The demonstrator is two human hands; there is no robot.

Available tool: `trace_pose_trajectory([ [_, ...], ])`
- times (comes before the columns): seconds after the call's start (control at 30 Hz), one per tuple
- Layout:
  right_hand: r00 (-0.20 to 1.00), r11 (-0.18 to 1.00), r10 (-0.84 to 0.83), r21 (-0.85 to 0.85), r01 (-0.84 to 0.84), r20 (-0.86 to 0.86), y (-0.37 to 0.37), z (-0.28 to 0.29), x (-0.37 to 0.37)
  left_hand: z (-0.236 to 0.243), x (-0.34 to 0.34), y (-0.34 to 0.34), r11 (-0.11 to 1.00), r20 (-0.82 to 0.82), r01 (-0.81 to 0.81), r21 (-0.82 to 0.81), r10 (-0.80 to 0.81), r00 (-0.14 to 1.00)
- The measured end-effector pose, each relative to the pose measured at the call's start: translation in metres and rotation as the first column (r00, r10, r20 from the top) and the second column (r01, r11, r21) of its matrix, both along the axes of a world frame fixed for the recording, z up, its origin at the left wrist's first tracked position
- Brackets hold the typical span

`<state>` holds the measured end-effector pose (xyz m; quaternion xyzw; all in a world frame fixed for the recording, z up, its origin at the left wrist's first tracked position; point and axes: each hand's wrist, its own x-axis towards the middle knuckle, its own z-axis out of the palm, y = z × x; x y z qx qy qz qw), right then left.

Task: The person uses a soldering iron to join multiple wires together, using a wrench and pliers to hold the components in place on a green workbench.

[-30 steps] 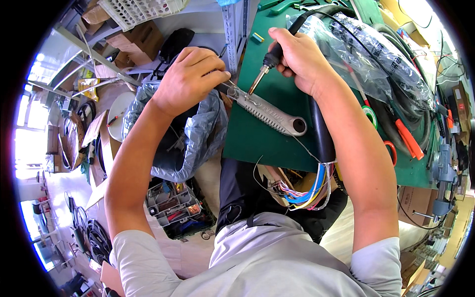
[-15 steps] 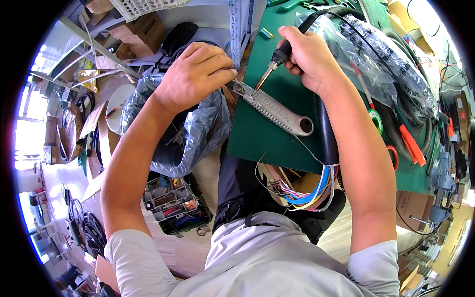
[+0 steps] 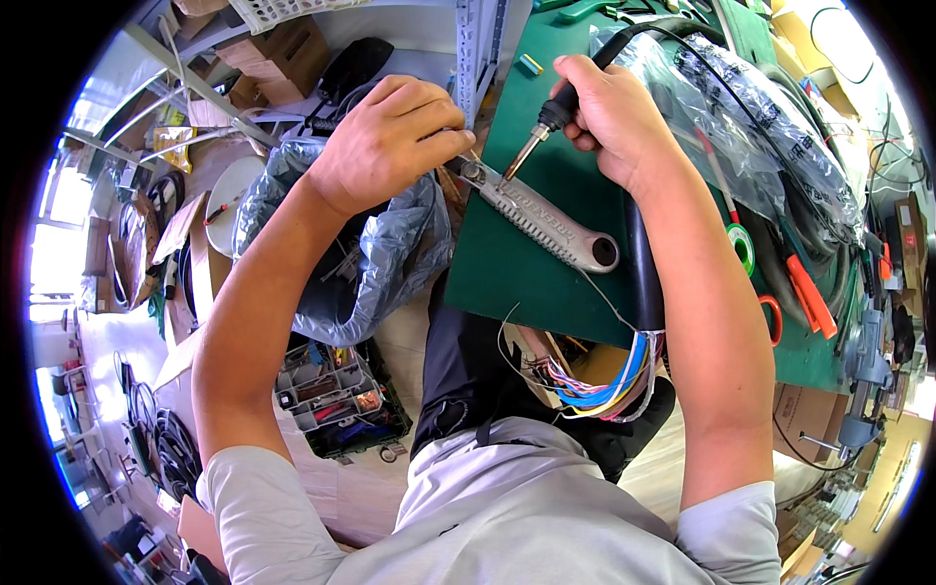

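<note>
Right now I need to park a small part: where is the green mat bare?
The green mat looks bare at its near-left corner, below the gray handle, and between that handle, the right hand and the black cable. It is crowded farther right, with the plastic bag and orange-handled tool.

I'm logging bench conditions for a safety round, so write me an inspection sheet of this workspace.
Surface: flat green tabletop, partly covered at right.
Work items: black-handled soldering iron with a metal tip, angled down at a grey ribbed metal tool with a round end hole; contact unclear.
Clutter: crumpled clear plastic wrapping and an orange-handled tool at right.
Grips: right grip closed round the iron; left grip pinched near the grey tool's upper-left end, contents too small to tell.
Cables: thick black-sheathed cable; multicoloured wires spill from its end.
Surroundings: blue-grey plastic bag, grey compartmented toolbox, brown cardboard box.
</note>
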<state>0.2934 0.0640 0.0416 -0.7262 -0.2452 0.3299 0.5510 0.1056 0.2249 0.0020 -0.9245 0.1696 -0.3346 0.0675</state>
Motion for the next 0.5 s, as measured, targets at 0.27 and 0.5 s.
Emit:
trace_pose_trajectory([
  [0.27,1.0,1.0,-0.007,0.007,0.007,0.001,0.0003,-0.0007,0.0009,-0.0001,0.0008,-0.0019,0.999,0.012,0.023,-0.041,-0.023,1.0],
  [0.5,1.0,1.0,0.002,0.009,-0.002,0.01,0.0001,0.0001,0.0007,0.0007,0.0007,-0.0017,0.999,0.009,0.02,-0.037,-0.019,1.0],
])
